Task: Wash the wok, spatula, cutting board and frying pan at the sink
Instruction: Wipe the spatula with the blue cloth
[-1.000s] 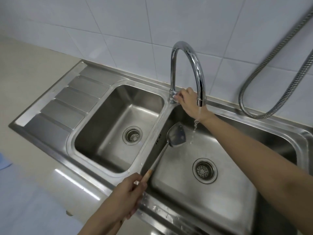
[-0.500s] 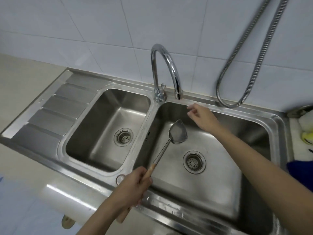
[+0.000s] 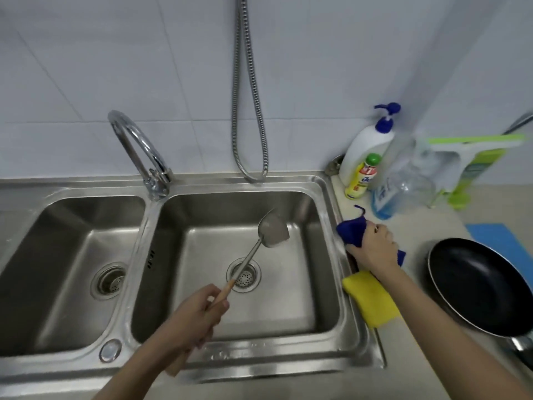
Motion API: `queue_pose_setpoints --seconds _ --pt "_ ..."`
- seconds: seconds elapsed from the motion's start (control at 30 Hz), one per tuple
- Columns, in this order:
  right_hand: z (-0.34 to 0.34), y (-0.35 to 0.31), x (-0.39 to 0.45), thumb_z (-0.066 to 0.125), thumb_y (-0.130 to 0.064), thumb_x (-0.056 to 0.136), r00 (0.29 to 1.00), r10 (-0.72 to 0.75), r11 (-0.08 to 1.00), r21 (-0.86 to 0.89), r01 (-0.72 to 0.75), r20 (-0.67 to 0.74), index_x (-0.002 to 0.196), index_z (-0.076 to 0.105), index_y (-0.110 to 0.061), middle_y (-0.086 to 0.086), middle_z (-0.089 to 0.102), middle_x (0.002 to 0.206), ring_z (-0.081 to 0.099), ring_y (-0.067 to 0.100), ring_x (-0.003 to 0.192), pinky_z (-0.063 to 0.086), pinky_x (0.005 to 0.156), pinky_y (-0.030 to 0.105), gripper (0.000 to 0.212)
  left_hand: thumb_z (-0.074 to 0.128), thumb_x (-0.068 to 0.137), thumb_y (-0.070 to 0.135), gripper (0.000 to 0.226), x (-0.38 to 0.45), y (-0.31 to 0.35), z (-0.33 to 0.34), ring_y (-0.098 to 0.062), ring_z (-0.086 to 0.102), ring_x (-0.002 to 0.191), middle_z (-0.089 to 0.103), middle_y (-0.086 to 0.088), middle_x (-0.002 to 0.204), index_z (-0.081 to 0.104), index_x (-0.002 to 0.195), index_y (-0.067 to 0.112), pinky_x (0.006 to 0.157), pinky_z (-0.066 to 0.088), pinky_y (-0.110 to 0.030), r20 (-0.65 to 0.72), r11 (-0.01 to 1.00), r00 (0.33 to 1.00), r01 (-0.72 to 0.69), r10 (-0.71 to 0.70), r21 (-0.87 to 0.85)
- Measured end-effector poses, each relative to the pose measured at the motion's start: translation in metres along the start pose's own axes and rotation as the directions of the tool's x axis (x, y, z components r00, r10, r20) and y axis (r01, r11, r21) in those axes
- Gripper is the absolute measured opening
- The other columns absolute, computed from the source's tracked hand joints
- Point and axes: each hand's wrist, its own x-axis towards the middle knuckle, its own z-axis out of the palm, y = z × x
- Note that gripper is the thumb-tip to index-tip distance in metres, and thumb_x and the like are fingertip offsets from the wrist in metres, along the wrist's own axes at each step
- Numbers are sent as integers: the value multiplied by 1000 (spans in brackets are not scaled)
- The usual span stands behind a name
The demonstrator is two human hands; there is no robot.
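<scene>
A steel double sink fills the lower left and middle of the frame, its tap arching at the divider and a metal hose hanging on the tiled wall above. At the right edge a black frying pan sits on the desk, apart from both hands. Bottles stand in the upper right corner beside the sink. The spatula slants over the right basin: its metal blade is near the frame's centre, above the drain, and its wooden handle runs down into the left hand at lower centre, whose fingers curl round the handle, the handle's end poking out below the palm. The right hand, right of the basin rim, has its fingers curled onto a blue cloth lying on the desk. A yellow sponge lies just below that hand, partly under the forearm.
</scene>
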Motion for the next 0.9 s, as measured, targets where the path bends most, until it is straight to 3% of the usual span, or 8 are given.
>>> queue_pose_setpoints --seconds 0.13,0.27,0.37,0.5,0.6,0.73,0.83,0.9 --pt "6 21 1 48 -57 89 995 33 994 -107 -23 95 143 26 -20 15 43 128 45 34 118 42 92 48 68 53 95 19 13 0 7 9 -14 42 41 48 -7 65 52 92 7 36 31 -24 17 999 1000 8 -8 -34" --pt "2 25 11 38 -40 99 997 -71 974 -214 76 31 135 37 -20 12 48 118 52 30 106 46 81 43 41 53 95 19 17 -2 10 10 -15 40 39 48 -5 60 52 94 2 35 29 -21 10 996 1000 22 -21 -90" --pt "-2 37 26 36 -30 101 990 -138 985 -112 135 -21 128 43 -16 15 52 112 54 32 100 47 78 42 32 52 96 16 17 -4 13 11 -15 38 36 47 -4 57 50 95 -1 33 28 -19 -19 990 999 32 -35 -139" --pt "-13 42 32 43 -15 97 971 -112 985 106 137 -212 124 53 -7 23 57 105 56 40 91 46 74 43 30 52 96 18 18 -7 17 13 -15 40 37 48 -2 55 51 95 0 32 28 -19 -19 979 999 41 -46 -198" --pt "-26 20 23 58 -7 89 918 -196 964 102 244 -345 125 55 -5 23 60 104 58 40 87 49 71 45 36 53 96 21 20 -8 22 16 -15 41 37 47 1 52 53 98 1 33 29 -20 -12 969 998 55 -60 -243" --pt "-42 -40 3 72 -5 78 767 -418 860 62 507 -487 119 61 -8 17 64 105 60 33 88 50 71 41 43 53 93 37 35 -15 37 26 -15 38 38 44 2 51 55 101 3 35 28 -19 11 943 998 64 -64 -325" --pt "-37 -91 -10 72 -6 75 677 -582 744 41 667 -451 116 63 -13 12 65 102 60 31 87 50 72 39 42 54 91 40 39 -21 49 32 -13 34 36 42 1 52 55 102 3 36 24 -17 22 907 998 59 -55 -417" --pt "-24 -118 -16 67 -8 79 671 -648 699 66 712 -361 119 61 -15 11 63 106 59 31 91 49 78 41 41 52 93 38 36 -25 55 33 -12 32 35 41 1 52 53 103 3 36 22 -15 21 884 998 59 -56 -463"
